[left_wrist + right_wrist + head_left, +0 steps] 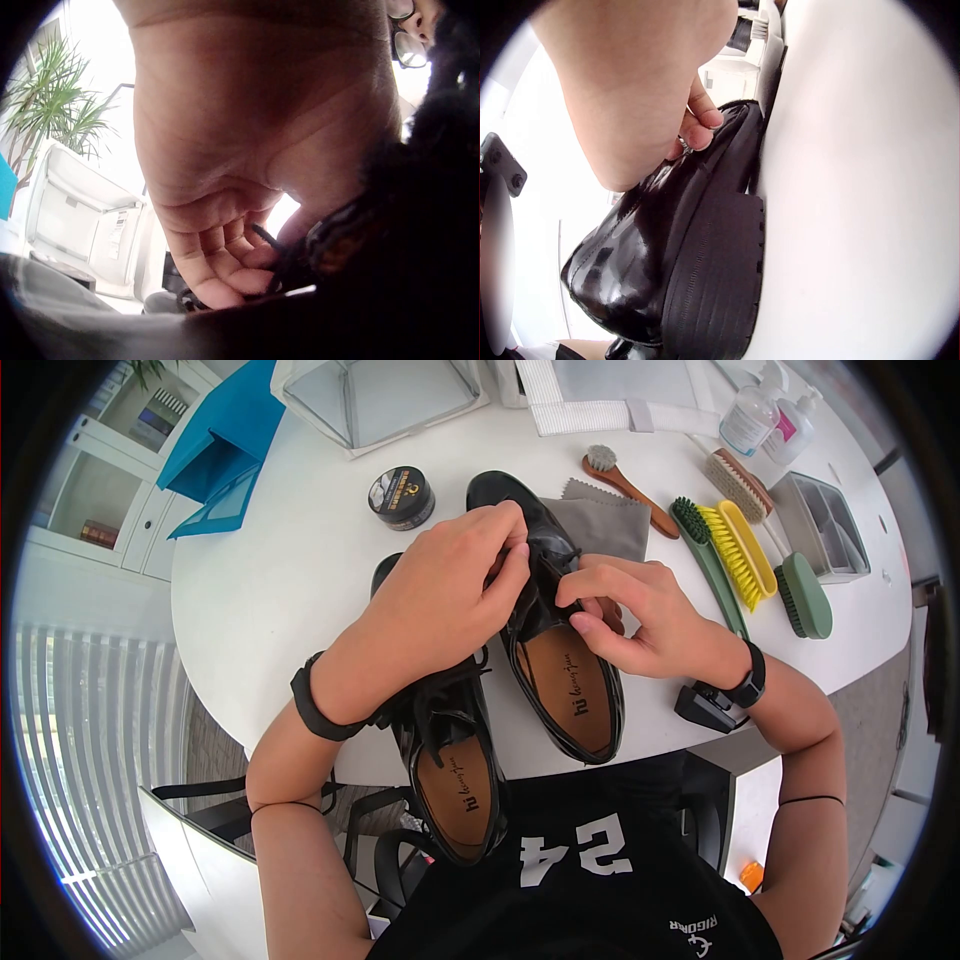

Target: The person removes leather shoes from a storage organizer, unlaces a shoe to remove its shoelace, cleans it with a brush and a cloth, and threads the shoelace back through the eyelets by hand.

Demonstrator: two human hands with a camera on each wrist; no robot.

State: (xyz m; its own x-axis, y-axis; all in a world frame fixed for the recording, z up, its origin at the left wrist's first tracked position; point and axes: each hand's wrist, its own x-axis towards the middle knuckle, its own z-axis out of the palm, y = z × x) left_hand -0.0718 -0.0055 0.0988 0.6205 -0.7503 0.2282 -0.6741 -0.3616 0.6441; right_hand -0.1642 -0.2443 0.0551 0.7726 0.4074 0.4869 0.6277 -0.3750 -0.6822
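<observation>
A glossy black lace-up shoe (590,732) with a tan insole sits on the white table, its toe pointing away. Over its lacing my left hand (440,585) pinches a black shoelace (268,237) between thumb and fingers. From the other side my right hand (640,615) has thumb and index finger curled in at the shoe's opening; I cannot tell whether they pinch lace or the flap's edge. The matching shoe (455,800), laces still in it, lies alongside under my left forearm, its heel jutting past the table's front edge.
Beyond the shoes stand a round black tin (401,498) and a grey cloth (610,525). A wooden-handled brush (632,488), a yellow brush (740,550), green brushes (803,596) and a grey divided box (820,525) lie right. White fabric bins (385,405) line the back.
</observation>
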